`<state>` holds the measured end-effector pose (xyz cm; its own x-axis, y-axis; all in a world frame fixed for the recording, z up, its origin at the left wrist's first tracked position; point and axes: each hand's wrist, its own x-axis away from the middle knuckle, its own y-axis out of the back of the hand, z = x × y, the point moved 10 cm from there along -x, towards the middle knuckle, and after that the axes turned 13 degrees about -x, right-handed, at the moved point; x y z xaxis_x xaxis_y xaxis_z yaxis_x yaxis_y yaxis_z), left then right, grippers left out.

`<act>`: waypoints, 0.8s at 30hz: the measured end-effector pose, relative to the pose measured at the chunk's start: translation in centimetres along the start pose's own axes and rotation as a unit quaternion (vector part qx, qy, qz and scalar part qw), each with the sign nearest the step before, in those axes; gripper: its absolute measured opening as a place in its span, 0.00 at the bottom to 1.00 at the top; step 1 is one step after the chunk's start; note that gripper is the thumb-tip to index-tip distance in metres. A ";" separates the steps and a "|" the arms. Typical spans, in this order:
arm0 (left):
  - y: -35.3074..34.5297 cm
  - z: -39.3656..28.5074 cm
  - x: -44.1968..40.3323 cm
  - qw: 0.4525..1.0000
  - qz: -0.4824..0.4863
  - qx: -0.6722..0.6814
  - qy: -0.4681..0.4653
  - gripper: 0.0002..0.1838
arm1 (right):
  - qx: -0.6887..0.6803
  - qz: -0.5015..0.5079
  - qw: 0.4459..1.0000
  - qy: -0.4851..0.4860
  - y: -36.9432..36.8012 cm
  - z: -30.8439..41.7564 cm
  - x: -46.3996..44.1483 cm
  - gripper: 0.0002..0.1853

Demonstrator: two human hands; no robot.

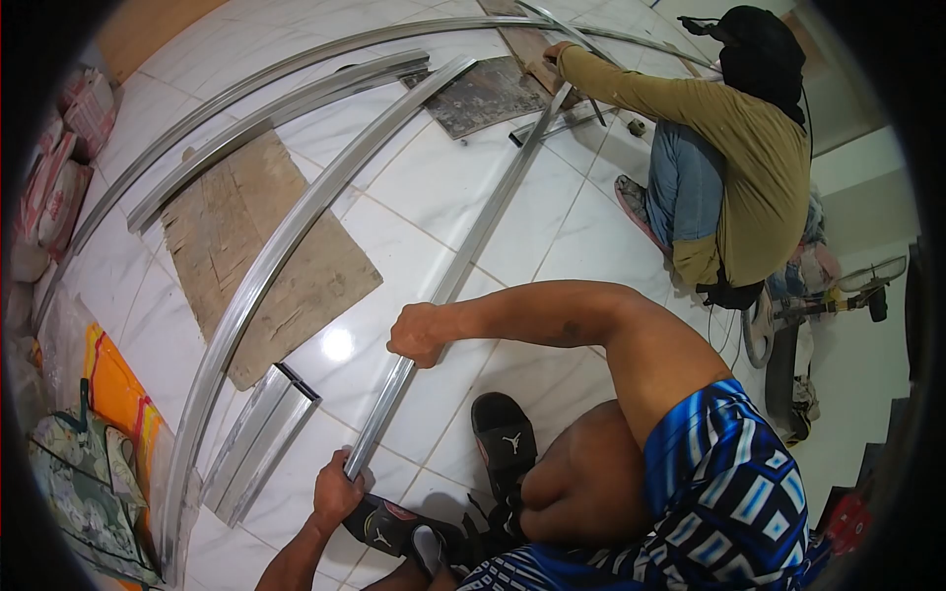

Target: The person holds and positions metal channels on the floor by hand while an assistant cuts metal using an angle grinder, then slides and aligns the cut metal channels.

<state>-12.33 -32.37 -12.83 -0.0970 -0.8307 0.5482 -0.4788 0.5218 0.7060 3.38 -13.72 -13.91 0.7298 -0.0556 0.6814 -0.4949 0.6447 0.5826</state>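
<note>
A long, straight silver metal channel [485, 219] runs from near my feet up toward the co-worker. My left hand [337, 490] is closed around its near end, beside my black slide sandal. Farther along, my right hand [418, 334] grips the same channel from above, its fingers wrapped over it. The far end lies close to the co-worker's hand [558, 51]; whether that hand touches it I cannot tell. Left of my hands lies another long metal channel [266, 261], which looks curved in this wide view. A short, wide metal piece [258, 443] rests on the floor beside it.
A crouching co-worker [764, 187] in a tan top is at the upper right. A worn brown board [258, 246] and a dark board [481, 98] lie on white tiles. More long metal profiles [286, 98] stretch across the back. Bags [64, 187] and an orange sack [123, 384] line the left.
</note>
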 end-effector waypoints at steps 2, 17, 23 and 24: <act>0.0 0.0 0.0 1.000 0.003 0.000 0.005 0.24 | -0.003 -0.014 1.000 -0.001 0.1 -0.1 0.0 0.15; -0.2 0.2 0.0 1.000 0.015 -0.005 0.015 0.26 | -0.002 -0.042 0.999 -0.001 0.2 -0.3 -0.3 0.14; 0.0 -0.1 0.0 1.000 0.010 0.007 0.011 0.24 | -0.003 -0.041 0.999 0.000 0.2 -0.4 -0.4 0.13; 0.1 0.0 0.0 1.000 0.011 0.006 0.011 0.23 | -0.004 -0.040 0.999 -0.001 0.2 -0.4 -0.4 0.14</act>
<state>-12.32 -32.31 -12.79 -0.0874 -0.8146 0.5734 -0.4866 0.5371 0.6890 3.17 -13.28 -14.28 0.7660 -0.1088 0.6336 -0.4313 0.6439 0.6320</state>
